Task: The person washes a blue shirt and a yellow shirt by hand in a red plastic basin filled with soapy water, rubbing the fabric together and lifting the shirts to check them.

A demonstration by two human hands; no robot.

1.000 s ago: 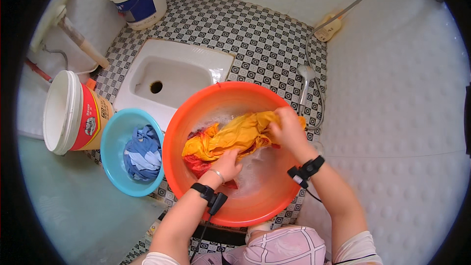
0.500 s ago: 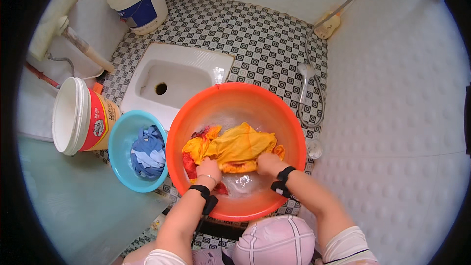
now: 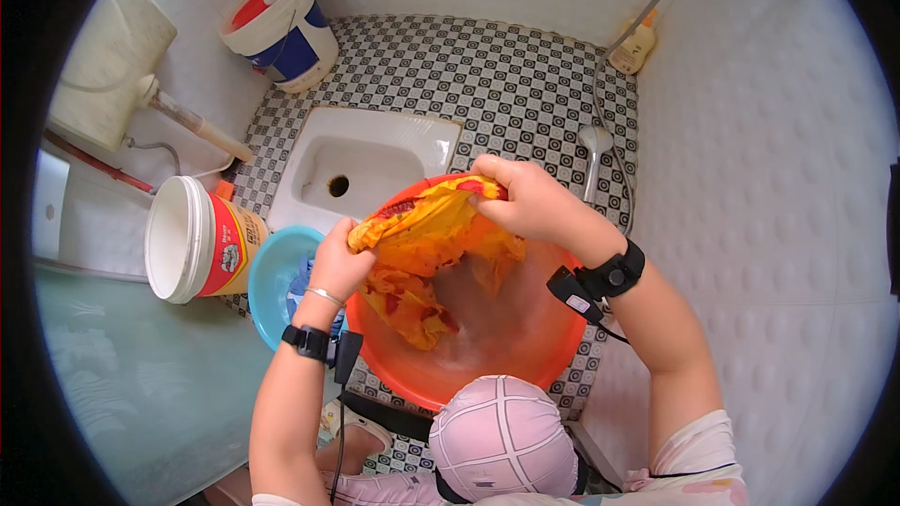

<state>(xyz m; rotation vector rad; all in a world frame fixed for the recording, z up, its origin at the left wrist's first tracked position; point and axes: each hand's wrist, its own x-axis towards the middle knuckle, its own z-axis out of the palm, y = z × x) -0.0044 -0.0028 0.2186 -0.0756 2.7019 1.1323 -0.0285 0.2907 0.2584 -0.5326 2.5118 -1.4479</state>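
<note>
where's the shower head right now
In the head view, the shower head lies on the checkered floor, right of the squat toilet, just beyond the orange basin.

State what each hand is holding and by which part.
Both hands hold one wet yellow and red cloth above the orange basin: the left hand grips its left end, the right hand its upper right edge.
</note>
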